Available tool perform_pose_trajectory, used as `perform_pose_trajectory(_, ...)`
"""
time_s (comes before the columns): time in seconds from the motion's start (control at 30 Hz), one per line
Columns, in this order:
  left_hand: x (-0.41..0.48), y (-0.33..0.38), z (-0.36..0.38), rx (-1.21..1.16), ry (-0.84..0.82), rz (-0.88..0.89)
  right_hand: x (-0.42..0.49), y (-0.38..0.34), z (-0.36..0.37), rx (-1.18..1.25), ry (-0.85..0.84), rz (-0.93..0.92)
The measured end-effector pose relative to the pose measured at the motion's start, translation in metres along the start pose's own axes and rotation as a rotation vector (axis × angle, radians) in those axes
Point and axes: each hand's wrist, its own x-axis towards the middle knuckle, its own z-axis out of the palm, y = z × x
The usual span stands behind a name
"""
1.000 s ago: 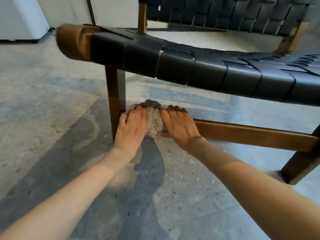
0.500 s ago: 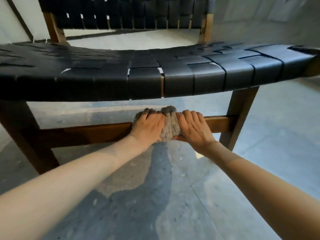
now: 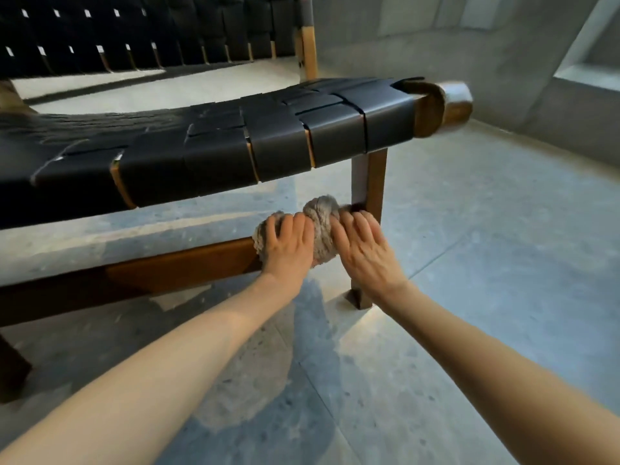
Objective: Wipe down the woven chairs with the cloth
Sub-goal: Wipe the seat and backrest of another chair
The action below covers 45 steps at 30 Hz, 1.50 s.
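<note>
Grey cloth (image 3: pixel 320 229), nubby, bunched into a twisted wad. I see it on the right end of the chair's low wooden rail (image 3: pixel 174 266), touching the right leg (image 3: pixel 369 182). Left hand (image 3: pixel 288 245) and right hand (image 3: pixel 364 250) press it from the near side, fingers fairly straight and slightly spread over it. Black woven seat (image 3: pixel 275 142) above, grey floor (image 3: pixel 486 263) below.

You face a grey speckled floor (image 3: pixel 496 297), sunlit pale toward 3 o'clock, with a darker patch (image 3: pixel 308 330) at 6 o'clock. A grey wall (image 3: pixel 436 45) rises at 1 o'clock, a pale-framed opening (image 3: pixel 590 65) at 2 o'clock.
</note>
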Motion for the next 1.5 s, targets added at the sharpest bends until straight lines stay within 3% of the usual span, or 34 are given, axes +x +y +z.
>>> perform_pose_trajectory(0.1, 0.005, 0.013, -0.008, -0.047, 0.002, -0.013, 0.003, 0.006, -0.016, 0.023, -0.095, 0.083)
perform_pose_trajectory(0.27, 0.007, 0.015, -0.014, -0.138, 0.005, 0.002, 0.001, 0.015, -0.026, 0.325, -0.191, 0.175)
perform_pose_trajectory(0.4, 0.008, 0.008, -0.031, -0.301, 0.096, -0.043, -0.015, 0.013, -0.037, 0.550, -0.085, 0.347)
perform_pose_trajectory(0.5, 0.003, 0.015, -0.052, -0.387, 0.174, -0.045, -0.034, 0.013, -0.046, 0.747, 0.085, 0.507)
perform_pose_trajectory(0.67, 0.000, 0.041, -0.073, -0.413, 0.459, 0.002, -0.050, 0.017, -0.059, 0.816, 0.439, 0.681)
perform_pose_trajectory(0.73, 0.007, 0.045, -0.078, -0.388, 0.467, -0.042, -0.044, 0.022, -0.055, 0.816, 0.488, 0.697)
perform_pose_trajectory(0.83, 0.020, 0.040, -0.076, -0.370, 0.381, -0.087, -0.025, 0.037, -0.046, 0.935, 0.270, 0.718)
perform_pose_trajectory(0.93, 0.022, 0.038, -0.067, -0.401, 0.309, -0.105, -0.006, 0.047, -0.041, 1.277, -0.073, 0.636)
perform_pose_trajectory(1.0, 0.017, 0.043, -0.059, -0.454, 0.256, -0.074, -0.002, 0.047, -0.039, 1.482, -0.199, 0.598)
perform_pose_trajectory(1.13, 0.015, 0.051, -0.048, -0.851, -0.023, -0.113, -0.007, 0.051, -0.029, 1.707, -0.250, 0.640)
perform_pose_trajectory(1.27, 0.033, 0.052, -0.055, -1.292, -0.255, -0.252, -0.004, 0.052, -0.020, 1.678, -0.287, 0.647)
perform_pose_trajectory(1.5, 0.052, 0.054, -0.059, -1.514, -0.244, -0.293, 0.017, 0.060, -0.020, 1.628, -0.222, 0.663)
